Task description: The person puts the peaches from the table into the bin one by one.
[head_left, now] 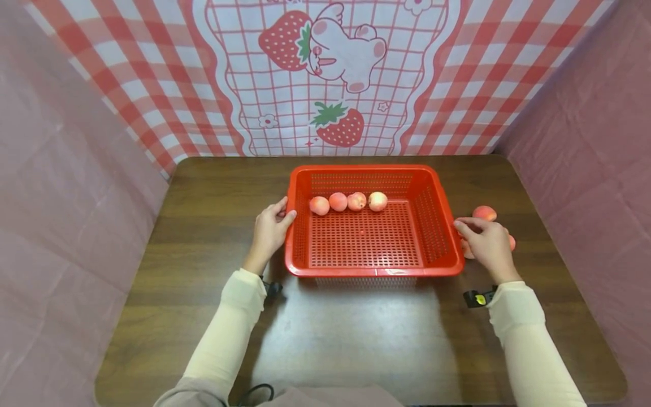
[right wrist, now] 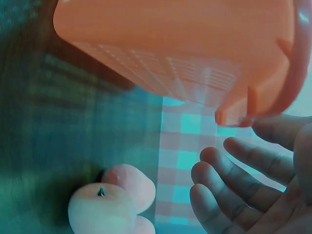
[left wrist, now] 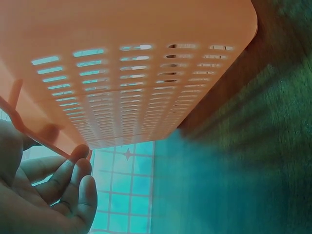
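A red plastic basket point(head_left: 373, 272) with slotted walls sits between both hands on the table. Several peaches point(head_left: 338, 202) lie in a row near its back wall. My left hand point(head_left: 269, 230) grips the basket's left rim, its fingertips point(left wrist: 80, 152) curled beneath the edge. At the right rim is my right hand point(head_left: 487, 246); one digit touches the rim's underside in the right wrist view, while the other fingers point(right wrist: 243, 183) extend loosely, apart from the basket. Outside the basket, three peaches point(head_left: 485, 213) lie around the right hand, partly hidden by it in the head view.
The brown wooden table point(head_left: 203, 237) has rounded corners. A red-and-white checked cloth point(head_left: 152, 73) with strawberry pictures hangs behind it, and pink cloths point(head_left: 585, 141) hang at the sides. A black cable point(head_left: 256, 389) loops by the front edge.
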The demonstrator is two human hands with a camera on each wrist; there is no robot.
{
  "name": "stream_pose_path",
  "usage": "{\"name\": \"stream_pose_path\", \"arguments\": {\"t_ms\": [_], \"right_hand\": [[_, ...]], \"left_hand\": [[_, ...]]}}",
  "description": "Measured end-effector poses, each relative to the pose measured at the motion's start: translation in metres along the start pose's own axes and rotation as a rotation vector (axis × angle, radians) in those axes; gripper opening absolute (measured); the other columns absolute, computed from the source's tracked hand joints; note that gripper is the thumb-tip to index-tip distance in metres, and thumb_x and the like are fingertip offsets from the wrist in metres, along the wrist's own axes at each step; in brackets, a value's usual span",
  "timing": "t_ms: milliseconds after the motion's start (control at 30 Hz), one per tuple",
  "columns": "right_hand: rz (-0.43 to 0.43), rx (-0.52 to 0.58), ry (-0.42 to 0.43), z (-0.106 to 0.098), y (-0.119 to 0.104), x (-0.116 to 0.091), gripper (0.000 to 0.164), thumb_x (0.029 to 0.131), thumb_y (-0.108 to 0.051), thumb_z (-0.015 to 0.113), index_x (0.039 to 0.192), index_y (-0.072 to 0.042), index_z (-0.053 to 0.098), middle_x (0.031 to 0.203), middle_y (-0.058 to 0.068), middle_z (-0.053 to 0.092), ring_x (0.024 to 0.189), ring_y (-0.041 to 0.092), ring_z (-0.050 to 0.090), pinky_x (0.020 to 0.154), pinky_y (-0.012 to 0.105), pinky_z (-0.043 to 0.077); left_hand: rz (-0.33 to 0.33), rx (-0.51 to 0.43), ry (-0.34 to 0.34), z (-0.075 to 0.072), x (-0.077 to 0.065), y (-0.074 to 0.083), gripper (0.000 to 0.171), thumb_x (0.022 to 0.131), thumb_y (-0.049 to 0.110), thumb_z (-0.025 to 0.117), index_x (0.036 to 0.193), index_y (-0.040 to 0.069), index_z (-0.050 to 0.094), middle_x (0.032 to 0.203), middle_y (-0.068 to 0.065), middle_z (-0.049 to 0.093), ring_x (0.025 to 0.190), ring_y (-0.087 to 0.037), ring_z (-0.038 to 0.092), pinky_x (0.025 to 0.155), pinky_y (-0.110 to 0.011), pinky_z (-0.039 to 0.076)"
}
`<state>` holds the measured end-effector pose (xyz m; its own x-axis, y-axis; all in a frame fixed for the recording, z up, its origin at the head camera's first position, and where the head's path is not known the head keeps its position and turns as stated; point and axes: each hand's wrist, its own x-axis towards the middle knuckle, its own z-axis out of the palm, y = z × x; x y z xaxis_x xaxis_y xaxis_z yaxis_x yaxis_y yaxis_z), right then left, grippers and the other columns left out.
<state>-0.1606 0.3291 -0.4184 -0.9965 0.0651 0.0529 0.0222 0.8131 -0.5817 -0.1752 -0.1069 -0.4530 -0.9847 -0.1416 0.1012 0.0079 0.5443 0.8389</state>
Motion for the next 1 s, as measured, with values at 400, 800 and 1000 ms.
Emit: {"name": "stream_pose_path", "arguments": {"t_ms": [400,800,1000], "right_hand": [[-0.036,-0.061,0.029,-0.012,0.006,0.003,0.038,0.096,-0.032,0.059,0.109,0.002,0.070,0.102,0.028,0.070,0.093,0.045,0.063,0.078,0.052,0.047],[-0.022,-0.087,0.032,-0.022,0.013,0.005,0.038,0.096,-0.029,0.059,0.114,0.003,0.068,0.105,0.029,0.069,0.099,0.049,0.061,0.084,0.058,0.045],[0.014,-0.128,0.021,-0.030,0.018,0.006,0.042,0.096,-0.035,0.058,0.113,0.002,0.068,0.098,0.026,0.071,0.088,0.043,0.062,0.071,0.046,0.047]], "left_hand": [[0.015,-0.030,0.027,0.000,-0.002,0.003,0.045,0.091,0.015,0.067,0.132,-0.001,0.058,0.108,-0.024,0.068,0.098,-0.034,0.067,0.089,-0.042,0.056],[0.003,-0.031,0.013,-0.001,-0.001,0.002,0.046,0.091,0.015,0.067,0.133,-0.002,0.057,0.113,-0.023,0.067,0.101,-0.034,0.066,0.090,-0.042,0.056],[0.021,-0.027,0.015,-0.001,-0.001,0.001,0.046,0.091,0.015,0.067,0.132,-0.003,0.058,0.115,-0.023,0.067,0.101,-0.034,0.066,0.091,-0.042,0.055]]}}
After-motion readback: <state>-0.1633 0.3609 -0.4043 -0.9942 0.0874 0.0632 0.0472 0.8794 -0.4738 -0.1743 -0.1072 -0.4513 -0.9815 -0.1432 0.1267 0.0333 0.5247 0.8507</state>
